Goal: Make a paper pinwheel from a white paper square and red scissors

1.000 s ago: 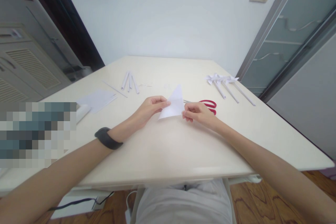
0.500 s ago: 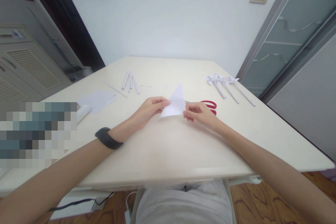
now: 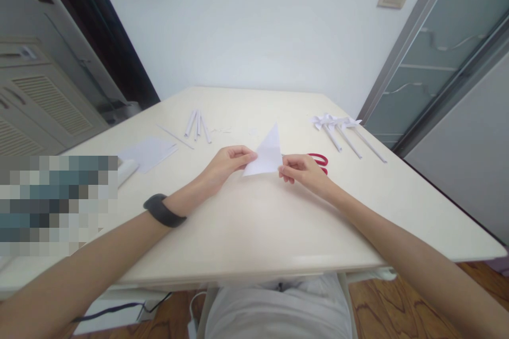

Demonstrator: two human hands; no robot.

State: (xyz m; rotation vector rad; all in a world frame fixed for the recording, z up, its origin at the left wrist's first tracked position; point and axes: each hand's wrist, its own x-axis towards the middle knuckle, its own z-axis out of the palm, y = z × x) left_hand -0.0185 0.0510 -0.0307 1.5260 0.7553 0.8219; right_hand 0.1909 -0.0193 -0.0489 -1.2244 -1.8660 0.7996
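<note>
Nudged slightly up and right, a crisp white paper triangle [image 3: 269, 156] sits at frame centre, pinched in the grip of left hand [image 3: 227, 167] and right hand [image 3: 305, 172], near glossy red-handled scissors [image 3: 325, 159].

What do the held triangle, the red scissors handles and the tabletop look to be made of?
Held triangle: almost certainly paper, white, matte; thin, with crisp straight edges.
Red scissors handles: probably plastic; smooth, evenly coloured loops.
Tabletop: smooth cream coating, semi-gloss, soft highlight near the front edge; laminate or painted wood, can't tell which.
</note>
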